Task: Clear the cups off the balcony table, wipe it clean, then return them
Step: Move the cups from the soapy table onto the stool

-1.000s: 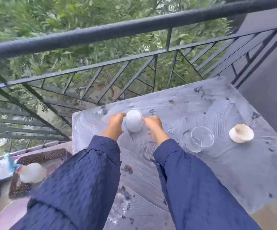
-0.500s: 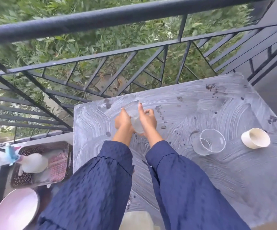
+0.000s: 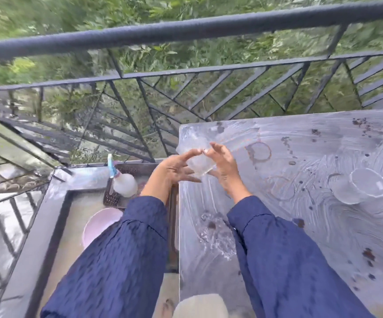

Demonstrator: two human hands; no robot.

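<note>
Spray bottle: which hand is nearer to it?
Left. The left hand is just right of the spray bottle; the right hand is farther right, beyond the clear cup both hold.

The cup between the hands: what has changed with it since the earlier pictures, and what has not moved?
The left hand and right hand, which flanked the standing cup, took hold of it, lifted it off the table and carried it left to the table's left edge, where it is now tilted. The lying cup stayed in its place.
</note>
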